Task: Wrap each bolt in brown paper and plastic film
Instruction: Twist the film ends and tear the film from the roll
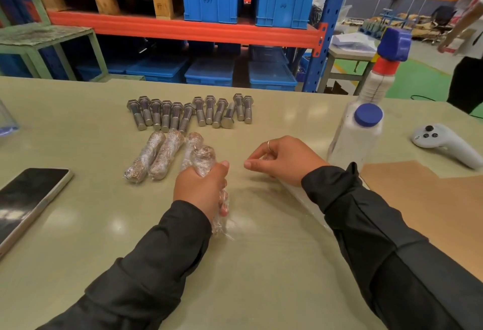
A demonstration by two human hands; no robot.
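The left hand (200, 188) is gripping a wrapped bolt (206, 162) round its middle, fingers curled tight, the head end sticking up past the thumb and a tail of film (220, 225) trailing out below the wrist onto the bench (78, 146). The right hand (282, 159) is sitting just beside it, its grip narrow, thumb and forefinger pinching what looks like a clear strip of film (hard to make out against the bench). Three finished bolts (162, 157) are lying side by side just beyond the left hand, the nearest one partly hidden behind the held bolt. Farther back a row of bare bolts (190, 114) is waiting, heads mostly pointing away. Brown paper (431, 204) is lying at the right, under the right sleeve's edge. A white bottle (358, 136) with a blue cap is standing near it, a white controller (444, 144) beyond, and a phone (28, 199) is resting at the left.
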